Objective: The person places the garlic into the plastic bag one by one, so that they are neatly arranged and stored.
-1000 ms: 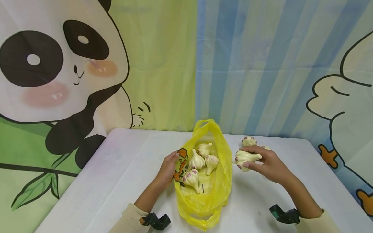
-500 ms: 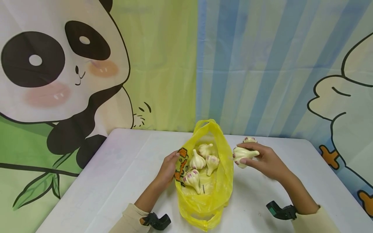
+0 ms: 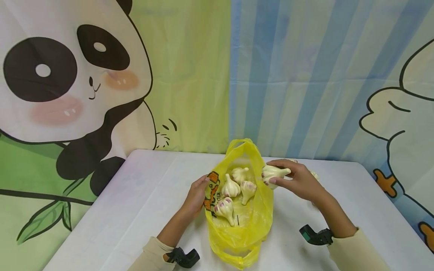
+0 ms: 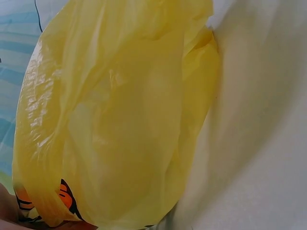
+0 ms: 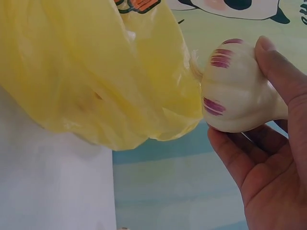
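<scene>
A yellow plastic bag (image 3: 235, 242) stands with its mouth spread on the table in the head view. Several garlic bulbs (image 3: 231, 187), cream with purple streaks, lie inside it. My left hand (image 3: 194, 196) grips the bag's left rim, thumb on the near side; its other fingers are mostly hidden by the plastic. At the bag's right rim, my right hand (image 3: 300, 182) pinches another garlic bulb (image 3: 274, 174) between thumb and fingers, stem toward the palm. In the right wrist view this bulb (image 5: 235, 91) has its root end against or very near the bag (image 5: 158, 100).
More garlic bulbs (image 3: 315, 175) lie on the white table (image 3: 152, 184) behind my right hand, mostly hidden by it. A printed curtain (image 3: 190, 75) hangs along the table's far edge. Dark wrist devices (image 3: 183, 258) sit on both forearms.
My right hand has moved left with the garlic bulb, from beside the bag to its right rim. The left hand keeps holding the bag in the same place.
</scene>
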`<state>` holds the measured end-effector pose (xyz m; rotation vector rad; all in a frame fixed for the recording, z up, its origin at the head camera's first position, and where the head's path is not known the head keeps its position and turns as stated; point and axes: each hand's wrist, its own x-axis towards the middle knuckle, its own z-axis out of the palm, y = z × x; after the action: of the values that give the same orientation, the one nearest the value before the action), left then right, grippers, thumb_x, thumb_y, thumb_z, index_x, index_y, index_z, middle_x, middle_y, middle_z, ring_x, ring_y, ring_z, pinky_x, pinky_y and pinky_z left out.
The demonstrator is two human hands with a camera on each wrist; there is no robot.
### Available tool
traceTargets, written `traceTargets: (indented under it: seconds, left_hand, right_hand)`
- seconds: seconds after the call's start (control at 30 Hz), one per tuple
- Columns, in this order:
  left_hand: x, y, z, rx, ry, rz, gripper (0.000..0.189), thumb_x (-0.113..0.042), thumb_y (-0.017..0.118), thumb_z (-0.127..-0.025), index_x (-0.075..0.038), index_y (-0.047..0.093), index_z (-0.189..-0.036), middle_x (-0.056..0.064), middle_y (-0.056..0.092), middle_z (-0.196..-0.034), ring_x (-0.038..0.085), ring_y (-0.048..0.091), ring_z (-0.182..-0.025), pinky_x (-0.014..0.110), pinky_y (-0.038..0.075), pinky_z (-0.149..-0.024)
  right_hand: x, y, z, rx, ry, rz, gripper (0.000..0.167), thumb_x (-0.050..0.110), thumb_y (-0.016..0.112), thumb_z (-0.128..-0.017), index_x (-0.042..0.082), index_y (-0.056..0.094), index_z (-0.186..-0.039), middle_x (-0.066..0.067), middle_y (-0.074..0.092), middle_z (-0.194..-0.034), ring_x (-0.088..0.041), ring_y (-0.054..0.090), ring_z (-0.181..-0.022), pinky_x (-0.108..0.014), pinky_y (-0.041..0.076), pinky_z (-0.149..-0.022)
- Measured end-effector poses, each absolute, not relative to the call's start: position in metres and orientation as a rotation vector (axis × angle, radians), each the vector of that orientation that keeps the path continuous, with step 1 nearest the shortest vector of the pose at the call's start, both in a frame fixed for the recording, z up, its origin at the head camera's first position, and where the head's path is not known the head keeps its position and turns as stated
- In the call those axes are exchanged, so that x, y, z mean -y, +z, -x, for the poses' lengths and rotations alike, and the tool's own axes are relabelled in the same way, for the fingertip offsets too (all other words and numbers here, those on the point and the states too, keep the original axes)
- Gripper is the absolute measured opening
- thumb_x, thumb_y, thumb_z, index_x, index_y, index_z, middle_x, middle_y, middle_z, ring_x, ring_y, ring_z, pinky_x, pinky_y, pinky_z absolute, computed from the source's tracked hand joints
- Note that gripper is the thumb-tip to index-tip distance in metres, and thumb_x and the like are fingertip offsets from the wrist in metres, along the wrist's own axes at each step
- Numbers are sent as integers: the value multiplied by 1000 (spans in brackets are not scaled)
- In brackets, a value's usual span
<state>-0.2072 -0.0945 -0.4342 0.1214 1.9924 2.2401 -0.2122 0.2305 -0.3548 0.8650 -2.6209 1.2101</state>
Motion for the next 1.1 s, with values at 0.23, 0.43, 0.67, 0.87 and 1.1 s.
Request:
traceTargets:
  seconds: [0.23,0.43,0.67,0.87,1.1]
  left_hand:
    - [94,-432,208,-2004,2235,-126,47,-29,35,-107,1,45,-142,23,57,-116,29,58,-100,46,48,-89]
    - [94,-432,208,-1986,2240,-138,46,-29,33,-107,1,46,-141,26,55,-117,33,57,-103,47,48,-90]
    - [94,-433,207,-1977,2242,-151,47,-28,32,-108,2,42,-143,24,55,-123,35,54,-110,47,45,-95]
    - [94,-433,207,-1977,2248,-152,48,-28,33,-108,3,40,-144,23,55,-125,37,53,-113,48,44,-97]
    - [93,-433,207,-1985,2241,-131,47,-28,33,-108,2,43,-143,24,56,-121,35,55,-108,46,46,-93]
  right_hand:
    - [-225,-351,220,2656,1230,-874,42,20,71,-91,12,61,-131,-8,58,-132,-21,58,-108,-35,54,-79]
    - [-219,-348,224,2696,1237,-884,46,24,71,-91,9,59,-133,-10,55,-136,-26,54,-116,-41,52,-82]
    - [-213,-349,229,2733,1272,-918,48,27,72,-90,9,59,-133,-12,54,-135,-30,53,-119,-48,50,-90]
    - [-204,-345,234,2767,1271,-926,51,30,72,-90,8,59,-133,-10,57,-131,-29,54,-117,-47,50,-91]
    - [-194,-343,242,2826,1216,-960,53,37,70,-90,9,58,-134,-11,56,-132,-33,49,-124,-50,45,-97]
